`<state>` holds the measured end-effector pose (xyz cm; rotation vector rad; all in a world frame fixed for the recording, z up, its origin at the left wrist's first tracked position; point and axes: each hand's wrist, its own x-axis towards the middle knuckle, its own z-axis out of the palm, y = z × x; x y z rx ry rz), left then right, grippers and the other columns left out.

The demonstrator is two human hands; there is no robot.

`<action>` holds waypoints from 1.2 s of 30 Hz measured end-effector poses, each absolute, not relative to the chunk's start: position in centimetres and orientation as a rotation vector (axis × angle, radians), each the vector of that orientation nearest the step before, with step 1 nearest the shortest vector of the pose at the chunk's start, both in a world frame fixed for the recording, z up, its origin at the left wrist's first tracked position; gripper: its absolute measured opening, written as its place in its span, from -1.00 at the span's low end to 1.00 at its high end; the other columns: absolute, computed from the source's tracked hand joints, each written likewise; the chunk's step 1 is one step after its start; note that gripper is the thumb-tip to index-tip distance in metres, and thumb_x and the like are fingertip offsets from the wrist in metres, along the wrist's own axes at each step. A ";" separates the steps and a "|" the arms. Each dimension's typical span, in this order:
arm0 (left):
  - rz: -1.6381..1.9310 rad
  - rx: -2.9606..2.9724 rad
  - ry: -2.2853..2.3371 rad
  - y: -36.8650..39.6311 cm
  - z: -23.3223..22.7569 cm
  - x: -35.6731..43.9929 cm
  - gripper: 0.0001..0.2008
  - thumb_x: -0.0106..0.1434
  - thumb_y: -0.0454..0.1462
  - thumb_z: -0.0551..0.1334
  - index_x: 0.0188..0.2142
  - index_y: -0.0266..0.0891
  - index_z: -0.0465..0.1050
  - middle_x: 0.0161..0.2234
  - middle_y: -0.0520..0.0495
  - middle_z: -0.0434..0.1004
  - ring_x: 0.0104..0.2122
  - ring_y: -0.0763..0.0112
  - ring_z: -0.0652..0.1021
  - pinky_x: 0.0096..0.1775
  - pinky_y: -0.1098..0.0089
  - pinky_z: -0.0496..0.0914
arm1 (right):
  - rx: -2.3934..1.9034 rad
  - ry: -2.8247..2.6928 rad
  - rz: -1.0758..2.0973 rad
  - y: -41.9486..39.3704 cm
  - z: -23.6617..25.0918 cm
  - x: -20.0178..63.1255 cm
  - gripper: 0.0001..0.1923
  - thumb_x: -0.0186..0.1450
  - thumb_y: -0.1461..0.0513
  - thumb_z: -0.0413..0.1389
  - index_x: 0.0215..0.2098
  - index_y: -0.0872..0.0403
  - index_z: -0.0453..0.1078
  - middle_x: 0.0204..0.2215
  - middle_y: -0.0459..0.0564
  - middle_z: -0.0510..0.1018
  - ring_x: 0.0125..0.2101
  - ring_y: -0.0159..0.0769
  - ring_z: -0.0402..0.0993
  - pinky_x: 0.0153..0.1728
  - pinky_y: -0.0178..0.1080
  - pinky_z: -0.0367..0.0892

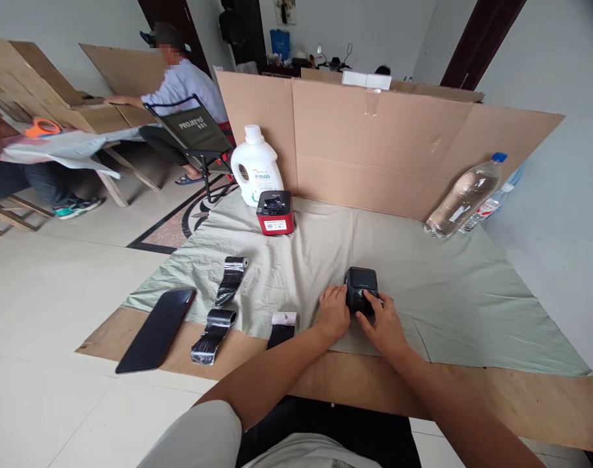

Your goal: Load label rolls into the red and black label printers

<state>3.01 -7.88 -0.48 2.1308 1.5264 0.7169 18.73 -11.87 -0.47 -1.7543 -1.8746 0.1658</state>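
Observation:
A small black portable printer (363, 279) stands on the cloth in front of me. My left hand (334, 312) lies against its left side, fingers stretched out and fingertips touching the casing. From the right, my right hand (385, 324) reaches over the printer's near side; its index finger touches the front, and the other fingers and thumb are spread. To the left lie a black paper roll with a white core (231, 276), a curled black strip (213, 335) and a roll with a pale top and black tail (281, 328), partly covered by my left forearm.
A red and black printer (276, 221) and a white detergent jug (257, 169) stand at the back left. A dark phone (155, 331) lies at the left edge. Two bottles, the larger one blue-capped (465, 198), lean at right against a cardboard screen (374, 149). A person sits beyond.

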 end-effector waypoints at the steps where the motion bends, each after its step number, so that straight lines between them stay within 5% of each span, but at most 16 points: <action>1: 0.708 2.138 1.538 -8.0 -0.3 3.0 -0.48 0.19 -0.47 0.04 0.16 -0.44 0.32 0.06 -0.32 0.48 0.15 0.06 0.37 0.19 0.02 0.21 | -1.751 -1.864 0.178 -12.1 -0.4 18.7 -0.48 0.31 0.04 0.06 0.19 0.03 0.33 0.02 0.24 0.32 -0.12 -0.05 0.47 -0.15 0.04 0.49; 15: 0.644 2.113 1.556 -8.5 1.1 2.8 -0.70 0.32 -0.40 0.00 -0.11 -0.30 0.47 -0.14 -0.20 0.59 -0.08 0.12 0.49 0.02 0.09 0.28 | -1.708 -1.763 0.228 -13.5 -0.5 19.6 -0.57 0.34 0.00 0.03 0.08 -0.02 0.43 -0.04 0.16 0.36 -0.29 -0.20 0.48 -0.27 -0.05 0.51; 19: 0.588 1.997 1.541 -7.5 1.5 2.7 -0.73 0.34 -0.39 0.00 -0.16 -0.28 0.47 -0.18 -0.17 0.59 -0.10 0.16 0.51 0.01 0.15 0.32 | -1.695 -1.764 0.208 -13.0 -0.1 20.2 -0.59 0.35 -0.03 0.00 0.00 -0.02 0.47 -0.03 0.17 0.36 -0.10 -0.07 0.44 -0.10 0.05 0.44; 22: 0.635 1.829 1.521 -5.5 2.0 2.8 -0.71 0.32 -0.40 0.03 -0.06 -0.29 0.45 -0.04 -0.21 0.53 -0.04 0.21 0.51 0.02 0.24 0.34 | -1.664 -1.678 0.163 -11.0 0.3 20.5 -0.55 0.33 -0.09 -0.01 -0.10 0.05 0.46 0.02 0.21 0.36 0.10 0.04 0.30 0.09 0.14 0.29; 25: 0.646 1.582 1.487 -3.3 2.7 3.1 -0.63 0.30 -0.39 0.09 0.08 -0.27 0.40 0.06 -0.22 0.48 -0.11 0.27 0.55 -0.09 0.35 0.40 | -1.665 -1.564 0.202 -8.5 -0.1 20.3 -0.40 0.28 -0.15 0.01 0.06 0.11 0.31 0.08 0.26 0.36 0.19 0.06 0.22 0.16 0.17 0.20; 30: 0.506 1.219 1.241 -1.5 3.0 3.8 -0.42 0.29 -0.44 0.05 0.30 -0.22 0.16 -0.21 -0.11 0.58 -0.61 0.59 0.40 -0.53 0.53 0.25 | -1.642 -1.533 0.380 -6.5 -2.3 19.5 -0.15 0.21 -0.15 0.07 0.29 0.15 0.04 0.23 0.30 0.24 0.24 0.08 0.17 0.21 0.19 0.13; 36: 0.613 1.072 1.054 -1.1 1.9 3.2 -0.39 0.22 -0.52 0.05 0.25 -0.20 0.24 0.18 -0.17 0.37 -0.67 0.78 0.32 -0.65 0.59 0.15 | -1.618 -1.488 0.437 -7.1 -3.3 19.6 -0.08 0.18 -0.08 0.14 0.34 0.16 -0.06 0.28 0.32 0.18 0.26 0.04 0.16 0.23 0.14 0.14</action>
